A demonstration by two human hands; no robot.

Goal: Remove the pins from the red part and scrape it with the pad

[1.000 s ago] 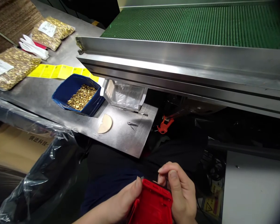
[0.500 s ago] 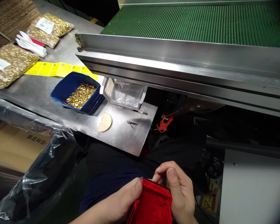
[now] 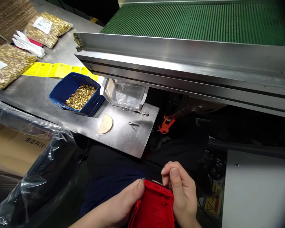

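Low in the view, my left hand (image 3: 124,199) grips a red plastic shell (image 3: 155,207), thumb on its upper left corner. The shell's hollow side faces up, and its lower end runs out of the frame. A dark edge shows along its top. My right hand (image 3: 184,193) is against the shell's right side. Its fingers are curled with the thumb close to the forefinger; anything small between them is hidden. Above the hands, on the metal table (image 3: 123,144), lie a half-round pale disc (image 3: 106,124) and a small metal tool (image 3: 133,124).
A blue bin (image 3: 59,91) holds small brass-coloured parts, beside a grey bin (image 3: 143,98) with clear plastic bags. Bags of such parts (image 3: 11,65), white gloves (image 3: 28,44) and a yellow label strip (image 3: 54,70) lie left. A green conveyor belt (image 3: 192,23) with a metal rail crosses above.
My right hand's curled fingers have drawn slightly up and away from the shell's top edge. The left hand keeps its hold. The view has shifted a little.
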